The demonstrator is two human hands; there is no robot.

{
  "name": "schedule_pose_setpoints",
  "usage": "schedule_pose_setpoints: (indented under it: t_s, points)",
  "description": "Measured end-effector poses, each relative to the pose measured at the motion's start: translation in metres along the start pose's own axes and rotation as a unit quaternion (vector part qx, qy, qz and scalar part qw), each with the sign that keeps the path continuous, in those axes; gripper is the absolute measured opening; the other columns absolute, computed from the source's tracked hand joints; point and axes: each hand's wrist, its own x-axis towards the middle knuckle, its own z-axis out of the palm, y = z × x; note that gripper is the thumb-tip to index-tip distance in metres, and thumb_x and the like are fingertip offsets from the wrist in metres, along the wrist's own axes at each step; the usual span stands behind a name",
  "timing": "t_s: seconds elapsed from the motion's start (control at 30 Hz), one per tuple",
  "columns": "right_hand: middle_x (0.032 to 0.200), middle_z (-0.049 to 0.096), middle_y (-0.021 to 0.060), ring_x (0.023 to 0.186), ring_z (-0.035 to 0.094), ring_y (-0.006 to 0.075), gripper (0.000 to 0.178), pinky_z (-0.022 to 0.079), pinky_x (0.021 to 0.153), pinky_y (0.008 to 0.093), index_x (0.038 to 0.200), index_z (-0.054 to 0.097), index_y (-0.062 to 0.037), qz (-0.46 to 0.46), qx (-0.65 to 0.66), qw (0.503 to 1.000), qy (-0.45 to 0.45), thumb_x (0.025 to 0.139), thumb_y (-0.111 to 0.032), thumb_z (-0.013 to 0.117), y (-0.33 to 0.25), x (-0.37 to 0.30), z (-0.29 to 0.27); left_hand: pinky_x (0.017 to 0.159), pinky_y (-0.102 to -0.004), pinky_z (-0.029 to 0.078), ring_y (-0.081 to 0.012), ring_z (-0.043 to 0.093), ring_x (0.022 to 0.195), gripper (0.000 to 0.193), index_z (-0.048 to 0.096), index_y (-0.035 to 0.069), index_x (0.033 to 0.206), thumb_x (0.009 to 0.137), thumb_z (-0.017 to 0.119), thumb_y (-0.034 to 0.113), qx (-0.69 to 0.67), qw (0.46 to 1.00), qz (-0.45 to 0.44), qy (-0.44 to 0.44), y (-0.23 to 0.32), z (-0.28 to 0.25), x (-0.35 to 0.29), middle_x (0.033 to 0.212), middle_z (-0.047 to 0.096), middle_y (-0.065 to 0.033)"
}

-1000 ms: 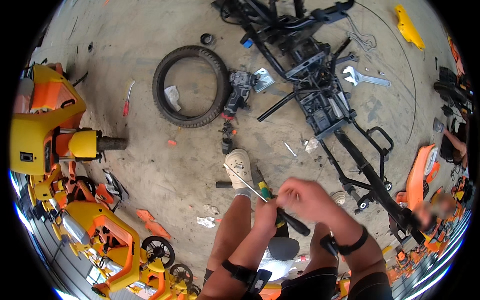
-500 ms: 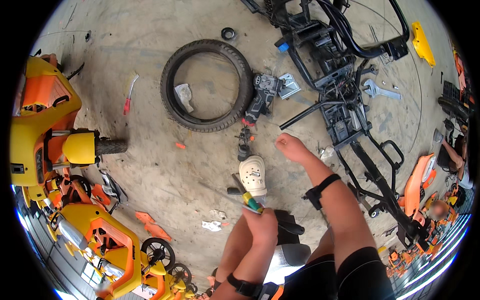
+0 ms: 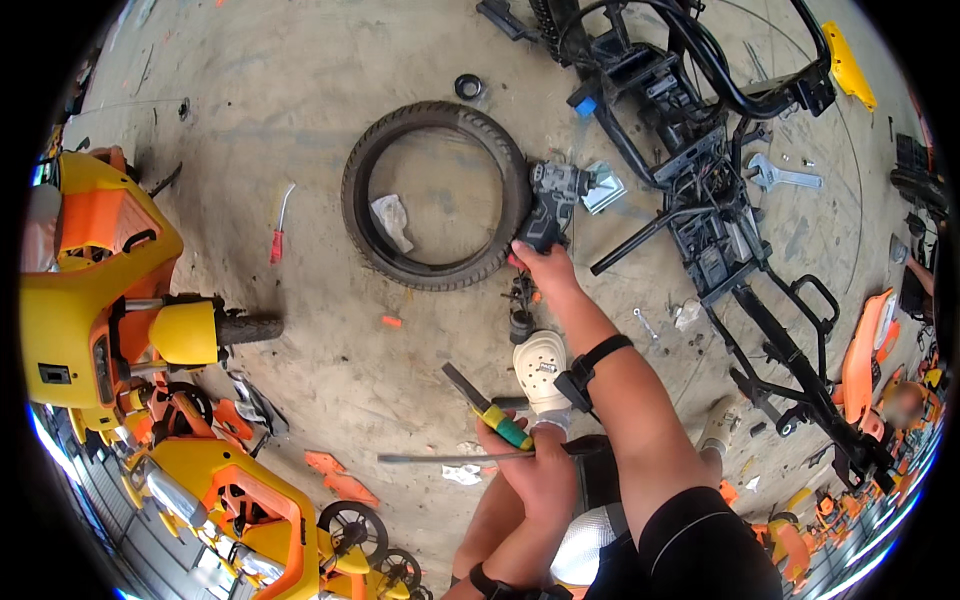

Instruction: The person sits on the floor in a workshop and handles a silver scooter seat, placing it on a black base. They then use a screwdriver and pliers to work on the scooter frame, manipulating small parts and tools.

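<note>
My left hand (image 3: 548, 480) is closed around a hand tool with a dark flat blade and a yellow-and-green handle (image 3: 508, 425). A long thin metal rod (image 3: 430, 459) sticks out leftward from the same grip; its other end is hidden in my hand. With my right hand (image 3: 545, 268) I grip the lower, red-edged end of a grey-and-black cordless power tool (image 3: 555, 200), its fingertips partly hidden. The power tool lies on the floor against the right side of a black tyre (image 3: 355, 215).
A black vehicle frame (image 3: 745, 310) lies along the right, with an open-end wrench (image 3: 790, 178) beyond it. A red-handled tool (image 3: 277, 245) lies left of the tyre. Yellow-and-orange vehicles (image 3: 110, 240) line the left. My beige clog (image 3: 540, 368) is below the power tool.
My right hand has moved forward and left onto the power tool's lower end. The tools in my left hand have fanned apart into clearer view. The whole view has shifted slightly.
</note>
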Motion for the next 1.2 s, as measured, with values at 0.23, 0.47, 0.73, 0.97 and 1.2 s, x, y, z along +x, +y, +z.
schedule_pose_setpoints:
  t_s: [0.23, 0.47, 0.73, 0.97, 1.2]
  points:
    - [0.096, 0.066, 0.0014, 0.082, 0.061, 0.0127, 0.038, 0.048, 0.080, 0.0301, 0.108, 0.064, -0.0073, 0.034, 0.145, 0.972, -0.183, 0.085, -0.036, 0.073, -0.040, -0.051, -0.130, 0.068, -0.0247, 0.043, -0.0102, 0.050, 0.081, 0.033, 0.045, 0.005, 0.119, 0.089, 0.058, 0.003, -0.147, 0.976, -0.158, -0.032, -0.045, 0.002, -0.011, 0.097, 0.049, -0.0040]
    - [0.105, 0.064, 0.0070, 0.095, 0.064, 0.0172, 0.057, 0.055, 0.081, 0.0327, 0.129, 0.053, 0.0016, 0.117, 0.022, 0.937, -0.329, 0.082, -0.021, 0.076, 0.007, -0.188, -0.303, 0.070, -0.0222, 0.042, -0.0088, 0.051, 0.079, 0.050, 0.061, 0.011, 0.126, 0.077, 0.059, -0.001, -0.071, 0.859, -0.298, -0.411, -0.061, 0.020, -0.053, 0.088, 0.055, 0.0011]
    - [0.109, 0.064, 0.0119, 0.094, 0.066, 0.0200, 0.058, 0.057, 0.080, 0.0320, 0.131, 0.050, 0.0066, 0.202, 0.164, 0.861, -0.438, 0.083, -0.015, 0.076, 0.084, -0.261, -0.377, 0.073, -0.0246, 0.048, -0.0129, 0.061, 0.086, 0.066, 0.053, 0.006, 0.137, 0.072, 0.053, -0.003, -0.065, 0.835, -0.288, -0.464, -0.091, 0.049, -0.103, 0.100, 0.064, -0.0051]
    - [0.115, 0.063, 0.0101, 0.105, 0.062, 0.0186, 0.053, 0.053, 0.091, 0.0336, 0.130, 0.049, 0.0063, 0.160, 0.132, 0.861, -0.464, 0.087, -0.013, 0.074, 0.101, -0.298, -0.400, 0.095, -0.0316, 0.048, -0.0230, 0.064, 0.100, 0.079, 0.050, 0.005, 0.140, 0.062, 0.050, -0.007, -0.079, 0.781, -0.327, -0.526, -0.106, 0.055, -0.124, 0.110, 0.064, -0.0091]
    - [0.119, 0.059, 0.0087, 0.109, 0.057, 0.0163, 0.074, 0.047, 0.094, 0.0315, 0.140, 0.040, 0.0034, 0.053, 0.183, 0.888, -0.419, 0.088, -0.037, 0.075, 0.153, -0.326, -0.381, 0.095, -0.0371, 0.052, -0.0293, 0.060, 0.113, 0.070, 0.059, -0.004, 0.120, 0.052, 0.042, -0.004, -0.131, 0.821, -0.269, -0.487, -0.097, 0.054, -0.121, 0.115, 0.060, -0.0161]
